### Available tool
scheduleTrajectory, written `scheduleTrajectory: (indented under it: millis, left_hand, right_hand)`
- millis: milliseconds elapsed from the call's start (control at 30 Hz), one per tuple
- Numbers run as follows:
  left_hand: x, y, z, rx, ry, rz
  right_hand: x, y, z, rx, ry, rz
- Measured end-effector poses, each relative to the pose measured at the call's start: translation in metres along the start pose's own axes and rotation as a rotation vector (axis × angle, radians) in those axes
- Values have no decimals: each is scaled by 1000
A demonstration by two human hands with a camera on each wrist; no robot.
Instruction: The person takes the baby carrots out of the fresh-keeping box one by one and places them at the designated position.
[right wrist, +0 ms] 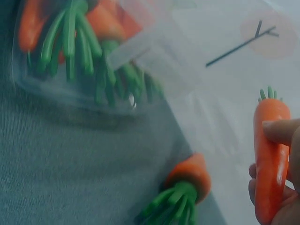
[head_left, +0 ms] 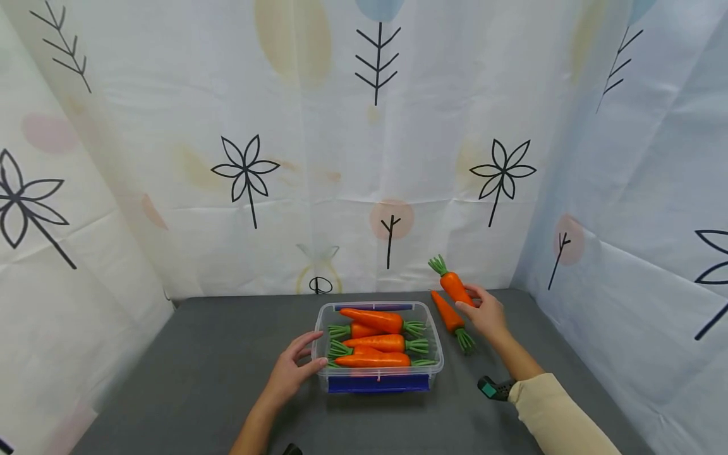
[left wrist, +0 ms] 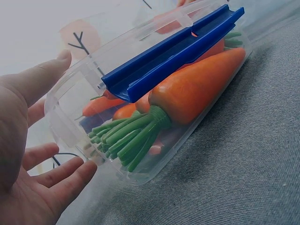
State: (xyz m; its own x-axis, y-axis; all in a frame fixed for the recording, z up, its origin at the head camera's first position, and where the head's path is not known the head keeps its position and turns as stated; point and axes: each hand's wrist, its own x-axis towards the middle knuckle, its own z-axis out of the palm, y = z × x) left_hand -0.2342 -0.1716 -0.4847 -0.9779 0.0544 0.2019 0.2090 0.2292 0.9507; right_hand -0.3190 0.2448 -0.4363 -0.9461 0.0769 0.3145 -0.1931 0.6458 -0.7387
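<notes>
My right hand (head_left: 486,313) grips an orange carrot (head_left: 453,285), raised at the back right with its green top pointing up and left. In the right wrist view the thumb lies across this carrot (right wrist: 269,164). Just below it, a second carrot (head_left: 446,311) lies on the table to the right of a clear plastic box (head_left: 438,368). Several carrots (head_left: 372,360) fill the box, their green tops facing both ways. My left hand (head_left: 287,370) rests at the box's left front corner, fingers loosely spread and thumb along the rim, as the left wrist view also shows.
Blue latches (head_left: 378,383) run along the front and back of the box. The grey table (head_left: 227,354) meets patterned white curtains (head_left: 341,158) at the back and sides. A black device (head_left: 496,388) sits on my right wrist.
</notes>
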Motion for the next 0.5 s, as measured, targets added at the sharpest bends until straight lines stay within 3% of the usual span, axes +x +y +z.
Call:
scheduleTrajectory:
  millis: [200,500]
  left_hand:
    - [-9,25,-1,5,-9,17]
    - [1,-3,1,-13,4,-3]
  right_hand:
    - [2,21,4,-42,37,78]
    - [3,41,13,-137,21,145]
